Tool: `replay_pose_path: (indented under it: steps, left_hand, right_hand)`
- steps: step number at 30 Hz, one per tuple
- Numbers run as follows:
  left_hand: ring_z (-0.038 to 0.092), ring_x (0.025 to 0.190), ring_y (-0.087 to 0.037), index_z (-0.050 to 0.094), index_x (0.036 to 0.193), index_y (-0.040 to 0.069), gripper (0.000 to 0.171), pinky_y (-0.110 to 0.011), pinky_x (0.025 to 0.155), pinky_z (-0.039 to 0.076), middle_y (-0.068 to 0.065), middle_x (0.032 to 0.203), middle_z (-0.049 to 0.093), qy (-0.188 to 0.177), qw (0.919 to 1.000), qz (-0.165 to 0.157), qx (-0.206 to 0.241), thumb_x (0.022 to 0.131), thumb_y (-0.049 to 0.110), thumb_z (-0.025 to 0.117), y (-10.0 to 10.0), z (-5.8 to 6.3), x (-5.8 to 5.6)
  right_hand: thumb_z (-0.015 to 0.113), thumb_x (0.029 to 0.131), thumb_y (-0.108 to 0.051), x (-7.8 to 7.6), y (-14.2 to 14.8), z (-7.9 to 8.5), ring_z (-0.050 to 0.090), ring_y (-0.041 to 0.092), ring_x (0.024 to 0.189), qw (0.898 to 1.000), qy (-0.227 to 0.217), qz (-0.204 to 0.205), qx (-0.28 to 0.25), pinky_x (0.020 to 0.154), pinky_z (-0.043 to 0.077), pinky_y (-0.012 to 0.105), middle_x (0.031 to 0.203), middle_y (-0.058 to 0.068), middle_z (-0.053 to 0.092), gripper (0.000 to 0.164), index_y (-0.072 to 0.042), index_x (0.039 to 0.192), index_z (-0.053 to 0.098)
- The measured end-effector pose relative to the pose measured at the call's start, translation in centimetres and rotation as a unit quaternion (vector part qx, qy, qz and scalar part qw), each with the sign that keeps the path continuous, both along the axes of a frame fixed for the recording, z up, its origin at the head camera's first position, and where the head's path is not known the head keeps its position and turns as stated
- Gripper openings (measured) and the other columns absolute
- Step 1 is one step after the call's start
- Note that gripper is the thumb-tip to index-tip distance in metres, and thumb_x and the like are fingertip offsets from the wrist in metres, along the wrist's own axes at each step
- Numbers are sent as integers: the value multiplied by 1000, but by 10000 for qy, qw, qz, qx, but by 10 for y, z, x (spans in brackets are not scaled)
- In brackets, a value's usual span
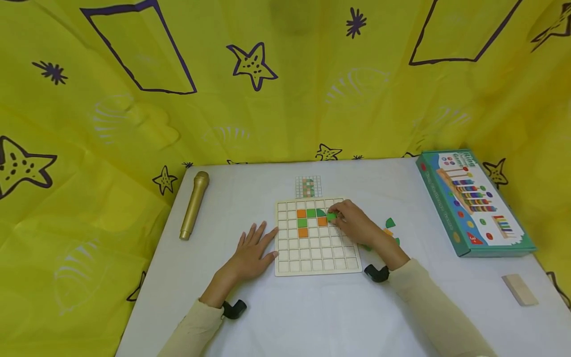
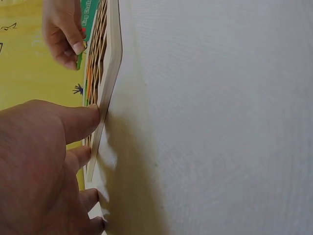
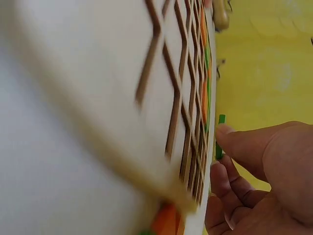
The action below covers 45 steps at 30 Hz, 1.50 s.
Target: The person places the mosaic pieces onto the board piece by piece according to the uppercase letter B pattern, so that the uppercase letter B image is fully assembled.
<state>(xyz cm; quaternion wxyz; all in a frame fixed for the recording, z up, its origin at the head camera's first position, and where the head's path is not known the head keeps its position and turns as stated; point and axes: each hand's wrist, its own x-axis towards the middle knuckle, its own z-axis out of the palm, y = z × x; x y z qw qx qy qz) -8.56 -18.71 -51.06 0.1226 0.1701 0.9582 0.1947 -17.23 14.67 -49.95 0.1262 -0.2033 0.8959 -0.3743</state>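
My right hand (image 1: pixel 354 220) pinches a green tile (image 3: pixel 220 137) between thumb and fingers, close over the upper right of a white grid board (image 1: pixel 318 253). Orange and green square tiles sit in the board's cells, among them an orange tile (image 1: pixel 303 232) and a green tile (image 1: pixel 311 213). A quarter-round green tile (image 1: pixel 320 212) lies just left of the pinched one. With fingers spread, my left hand (image 1: pixel 252 253) rests at the board's left edge; its thumb (image 2: pixel 83 122) touches the rim in the left wrist view.
Beyond the board lies a small pattern card (image 1: pixel 308 186). Loose tiles (image 1: pixel 390 223) lie right of the board, partly behind my right arm. A gold microphone-shaped object (image 1: pixel 194 206) is at left; a green toy box (image 1: pixel 477 203) and a wooden block (image 1: pixel 520 289) are at right.
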Motion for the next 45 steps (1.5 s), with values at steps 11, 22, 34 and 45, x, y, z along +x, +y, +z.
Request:
replay_pose_path:
  steps: [11, 22, 34, 45]
  left_hand:
    - [2, 150, -38, 29, 160, 24, 63, -61, 116, 4, -13, 166, 11, 2, 10000, 0, 26, 104, 46, 47, 1, 1, 0]
    - [0, 150, -37, 28, 160, 26, 63, -59, 116, 1, -12, 166, 9, -158, 9999, 43, 52, 104, 48, 47, 1, 2, 0]
    - [0, 151, -35, 27, 160, 28, 64, -58, 116, 1, -10, 166, 9, -122, 9999, 49, -1, 103, 50, 46, 0, -2, -1]
    - [1, 150, -37, 29, 160, 25, 63, -60, 116, 3, -13, 166, 11, -50, 10000, 11, -1, 103, 48, 47, 1, 1, 0]
  right_hand:
    - [70, 96, -12, 23, -41, 1, 54, 24, 108, 9921, 868, 762, 486, 89, 42, 46, 116, 3, 58, 19, -11, 114, 65]
    - [69, 94, -5, 30, -44, 2, 52, 26, 122, 9898, 961, 859, 611, 98, 40, 51, 117, 3, 62, 20, -10, 113, 68]
    - [71, 95, -15, 31, -14, 7, 54, 26, 112, 9943, 862, 242, 578, 94, 40, 48, 117, 5, 56, 25, -10, 119, 68]
    - [62, 100, -32, 23, 90, 22, 50, 40, 91, 9745, -462, -1661, 1439, 76, 47, 52, 110, 29, 45, 51, 13, 120, 48]
